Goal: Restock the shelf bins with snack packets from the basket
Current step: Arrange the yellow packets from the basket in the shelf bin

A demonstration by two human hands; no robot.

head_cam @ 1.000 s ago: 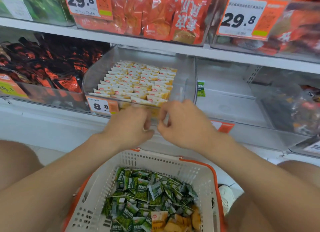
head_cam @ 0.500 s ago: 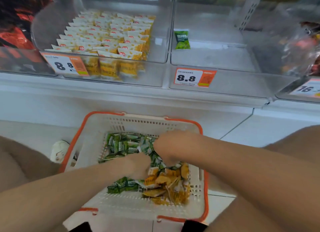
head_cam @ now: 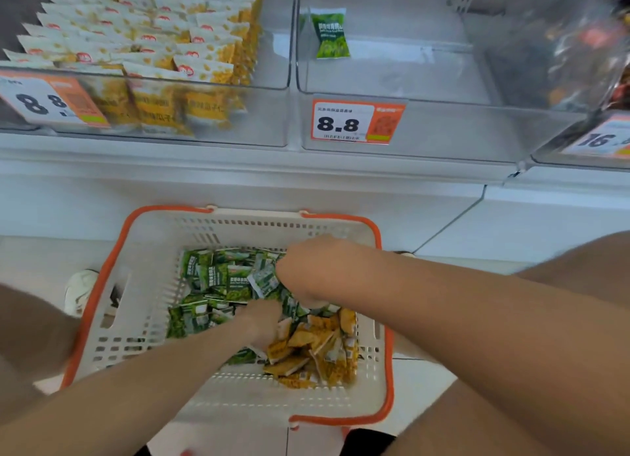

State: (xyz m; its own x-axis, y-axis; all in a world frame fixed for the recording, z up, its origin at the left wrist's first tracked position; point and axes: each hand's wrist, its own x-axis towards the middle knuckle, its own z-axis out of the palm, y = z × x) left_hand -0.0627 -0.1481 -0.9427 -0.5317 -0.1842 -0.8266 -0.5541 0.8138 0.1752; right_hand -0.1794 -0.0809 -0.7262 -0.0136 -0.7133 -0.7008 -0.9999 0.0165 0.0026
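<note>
Pickup step: both hands are digging in basket [head_cam: 143, 285] at 6 o'clock. R hand [head_cam: 306, 268] grip is curling round green pkts [head_cam: 218, 278]; L hand [head_cam: 262, 322] grip buried, can't tell. Next prob. needing a lift to near-empty bin [head_cam: 392, 77] at 12.

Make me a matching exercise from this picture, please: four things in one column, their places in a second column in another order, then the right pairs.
Things
1. single green packet
2. rows of white-and-yellow packets
3. orange-yellow packets
4. right hand

Places
A. near right part of the basket
B. in the basket, on the green packets
C. inside the left bin
D. alone inside the middle bin

Pairs: 1-D, 2-C, 3-A, 4-B
</note>
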